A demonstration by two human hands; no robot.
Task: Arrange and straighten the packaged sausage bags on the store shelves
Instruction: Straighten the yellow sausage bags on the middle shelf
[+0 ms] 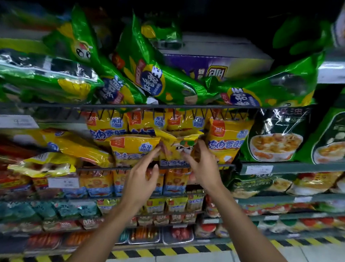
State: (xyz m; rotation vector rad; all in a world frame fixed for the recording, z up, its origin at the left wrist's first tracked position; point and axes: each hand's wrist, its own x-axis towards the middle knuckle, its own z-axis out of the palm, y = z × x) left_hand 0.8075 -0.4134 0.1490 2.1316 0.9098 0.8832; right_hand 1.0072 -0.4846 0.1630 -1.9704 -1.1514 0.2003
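Observation:
Yellow sausage bags stand in a wire rack on the middle shelf. My right hand (203, 164) grips the right edge of a crumpled, tilted yellow bag (176, 145) at the front of the rack. My left hand (143, 179) is raised just left of it, fingers spread and reaching toward the gap between that bag and the front yellow bag (133, 148) on the left. More yellow bags (226, 139) stand upright behind. The lower part of the held bag is hidden by my hands.
Green corn sausage bags (151, 77) lie tumbled on the wire shelf above, by a purple carton (216, 62). Green soup packs (276, 137) stand to the right. Loose yellow and red bags (73, 145) lie at left. Lower shelves hold small packs; a striped floor edge (178, 250) runs below.

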